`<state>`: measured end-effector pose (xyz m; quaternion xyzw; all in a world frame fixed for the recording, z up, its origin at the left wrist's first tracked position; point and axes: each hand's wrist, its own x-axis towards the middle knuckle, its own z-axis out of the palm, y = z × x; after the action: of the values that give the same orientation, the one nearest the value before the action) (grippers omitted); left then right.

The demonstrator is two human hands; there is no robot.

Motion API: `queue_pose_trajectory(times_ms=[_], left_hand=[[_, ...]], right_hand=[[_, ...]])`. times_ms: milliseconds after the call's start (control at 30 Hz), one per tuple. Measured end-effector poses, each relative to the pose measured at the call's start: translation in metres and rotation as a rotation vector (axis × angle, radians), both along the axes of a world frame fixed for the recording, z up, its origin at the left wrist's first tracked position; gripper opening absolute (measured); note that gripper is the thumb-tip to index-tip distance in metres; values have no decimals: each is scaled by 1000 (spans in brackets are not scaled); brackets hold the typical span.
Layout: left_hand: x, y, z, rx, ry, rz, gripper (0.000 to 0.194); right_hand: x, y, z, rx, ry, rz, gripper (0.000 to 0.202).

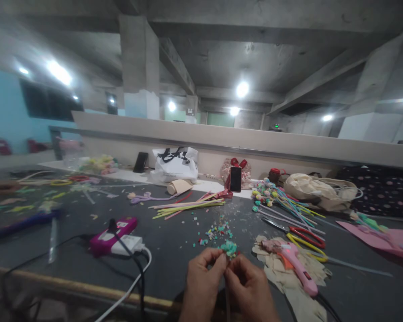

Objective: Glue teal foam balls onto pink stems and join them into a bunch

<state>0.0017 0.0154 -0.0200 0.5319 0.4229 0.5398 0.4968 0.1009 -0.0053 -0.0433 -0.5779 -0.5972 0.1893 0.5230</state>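
Note:
My left hand (pixel 204 281) and my right hand (pixel 249 286) meet near the table's front edge, fingertips pinched together. Between them is a small teal craft flower (pixel 229 247), its bumpy head showing just above the fingertips. A thin stem (pixel 227 304) hangs down between my palms; the fingers hide its upper part. Just beyond the flower lie scattered tiny coloured bits (pixel 218 230). To the right of my right hand, a pink glue gun (pixel 298 266) rests on a crumpled, glue-stained sheet (pixel 272 264). Scissors (pixel 298 232) with red and yellow handles lie behind it.
A bunch of similar flowers (pixel 267 192) lies at back right, near a pink sheet (pixel 389 239). Fuzzy stems (pixel 188 207), a magenta power strip (pixel 114 236) with cables, and lilac scissors (pixel 147 198) are to the left. A phone (pixel 235 179) and white bag (pixel 176 164) stand behind.

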Motion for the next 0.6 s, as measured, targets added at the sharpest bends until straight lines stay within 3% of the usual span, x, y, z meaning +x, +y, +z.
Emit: queue_pose_trajectory(times_ms=[200,300,400,500,600], left_hand=[[1,3,-3,-127,-37,-60,31],[3,3,-5,-181,-79,-155,46],[4,1,-4,-228,-106,-275,54],[3,-1,0,-203,-87,-302,50],[2,-1,4,-161,-72,-303,37]], right_hand=[[0,-3,6,-28,97,30,28],[1,-4,10,-45,158,48,29],[4,-4,12,-103,357,154,28],[8,-4,14,-183,529,267,27],[14,-3,16,-217,546,257,28]])
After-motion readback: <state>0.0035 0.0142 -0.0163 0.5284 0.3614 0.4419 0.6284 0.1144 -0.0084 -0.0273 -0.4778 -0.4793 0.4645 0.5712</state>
